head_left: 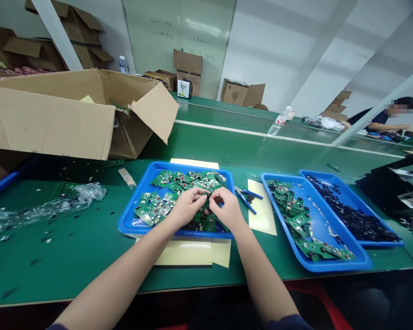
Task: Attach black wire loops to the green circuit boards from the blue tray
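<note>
Both hands meet over a blue tray (129, 219) heaped with green circuit boards (156, 208). My left hand (190, 205) is closed, its thumb and fingertips pinching a small green circuit board (202, 210). Close beside it, my right hand (225, 206) has thumb and forefinger pressed together at the same board's edge. Fingers cover much of that board, and any small part between the fingertips is too small to make out. Blue-handled pliers (247, 200) lie just right of the tray. Yellowish paper sheets (186, 253) stick out from under the tray.
To the right stand a blue tray (359, 263) with circuit boards and another (397, 243) full of small black parts. An open cardboard box (51, 119) and crumpled plastic wrap (72, 197) are on the left. A bottle (280, 121) stands behind; a person (378, 119) sits far right.
</note>
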A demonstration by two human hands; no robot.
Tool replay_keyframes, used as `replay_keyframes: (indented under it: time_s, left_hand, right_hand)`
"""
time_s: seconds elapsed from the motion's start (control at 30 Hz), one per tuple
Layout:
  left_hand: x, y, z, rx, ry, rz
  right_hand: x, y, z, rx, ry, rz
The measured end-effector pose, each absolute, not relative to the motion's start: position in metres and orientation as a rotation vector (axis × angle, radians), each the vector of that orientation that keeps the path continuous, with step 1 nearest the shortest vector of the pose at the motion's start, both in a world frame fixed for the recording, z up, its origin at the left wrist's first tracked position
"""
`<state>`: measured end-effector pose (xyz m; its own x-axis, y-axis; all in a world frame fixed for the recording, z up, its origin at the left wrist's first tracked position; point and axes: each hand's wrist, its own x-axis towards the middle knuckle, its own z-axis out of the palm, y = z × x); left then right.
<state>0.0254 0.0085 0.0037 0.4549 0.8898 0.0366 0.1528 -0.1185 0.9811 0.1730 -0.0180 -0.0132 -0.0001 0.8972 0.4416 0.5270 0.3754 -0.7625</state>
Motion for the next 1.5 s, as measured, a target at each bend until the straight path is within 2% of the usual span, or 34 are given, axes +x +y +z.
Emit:
replay_keyframes:
  time_s: [0.2, 0.3, 0.63, 0.8, 1.17, 1.37, 1.5]
  left_hand:
    - [0.023, 0.010, 0.007, 1.425, 0.901, 0.955]
    - [0.023, 0.011, 0.009, 1.377, 0.909, 0.981]
    - [0.025, 0.010, 0.008, 1.262, 0.851, 0.972]
    - [0.026, 0.008, 0.012, 1.312, 0.868, 0.956]
    - [0.020, 0.011, 0.012, 1.469, 0.744, 0.718]
    - [0.015, 0.016, 0.010, 1.648, 0.975, 1.029]
    - [0.015, 0.017, 0.010, 1.768, 1.049, 1.104]
  right_hand:
    - [0.178, -0.017, -0.013, -1.260, -1.343, 0.701]
    - [0.178, -0.017, -0.011, -1.216, -1.376, 0.733]
    - [0.177, -0.019, -0.008, -1.222, -1.548, 0.565]
    - [0.181, -0.017, -0.008, -1.252, -1.582, 0.356]
    - [0.178, -0.016, -0.013, -1.180, -1.585, 0.175]
    - [0.181, -0.016, -0.012, -1.218, -1.232, 0.274]
    - [0.176, -0.018, -0.010, -1.257, -1.320, 0.462]
